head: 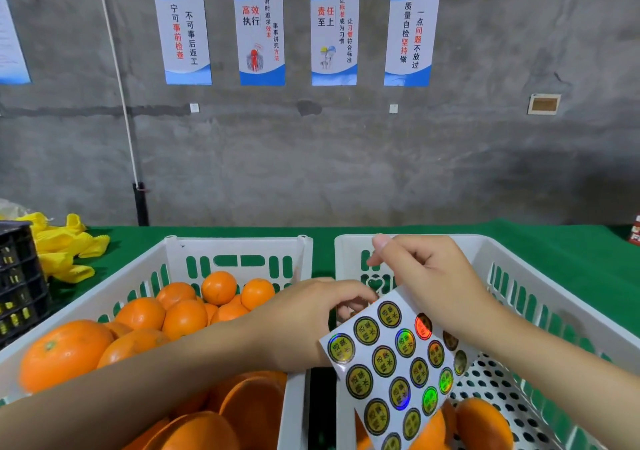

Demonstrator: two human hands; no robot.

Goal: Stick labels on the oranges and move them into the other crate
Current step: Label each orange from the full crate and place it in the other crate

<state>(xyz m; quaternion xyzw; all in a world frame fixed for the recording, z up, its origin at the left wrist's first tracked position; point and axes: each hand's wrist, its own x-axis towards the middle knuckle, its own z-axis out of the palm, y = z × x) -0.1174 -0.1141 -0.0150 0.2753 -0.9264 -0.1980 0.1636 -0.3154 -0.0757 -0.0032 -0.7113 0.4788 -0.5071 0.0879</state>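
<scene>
Two white slotted crates stand side by side on a green cloth. The left crate [239, 246] is heaped with oranges [183, 316]. In the right crate [491, 242] a few oranges [485, 422] lie at the near end, partly hidden by the sheet. My left hand [308, 321] reaches across the gap and grips the upper left edge of a sheet of round holographic labels [391, 366]. Just above the sheet's top edge is my right hand [429, 276], fingers curled, thumb and forefinger raised and pinching a label too small to make out.
Yellow foam fruit nets [62, 249] lie at the far left beside a black crate [17, 276]. Green cloth [561, 242] shows behind and to the right of the crates. A grey concrete wall with posters rises behind the table.
</scene>
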